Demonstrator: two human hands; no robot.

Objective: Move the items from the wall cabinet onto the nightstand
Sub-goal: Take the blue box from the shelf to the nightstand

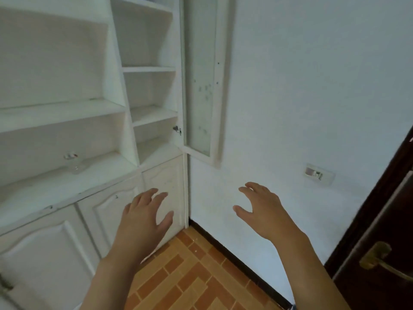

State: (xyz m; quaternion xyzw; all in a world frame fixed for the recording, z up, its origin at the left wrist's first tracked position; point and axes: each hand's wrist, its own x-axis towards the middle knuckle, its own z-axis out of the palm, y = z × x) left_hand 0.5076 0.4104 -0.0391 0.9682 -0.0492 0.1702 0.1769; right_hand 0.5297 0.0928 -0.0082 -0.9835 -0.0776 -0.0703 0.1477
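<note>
This is a room in a home: a white wooden wall cabinet (67,113) with open shelves and panelled lower doors stands in the corner against a white plastered wall (312,86), over an orange brick-pattern tile floor (190,276), beside a dark wooden door with a brass lever handle (377,258).

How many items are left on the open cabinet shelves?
1: a clear glass vessel on the lowest open shelf, left section. Other visible shelves look bare; the top shelves are cut off.
</note>
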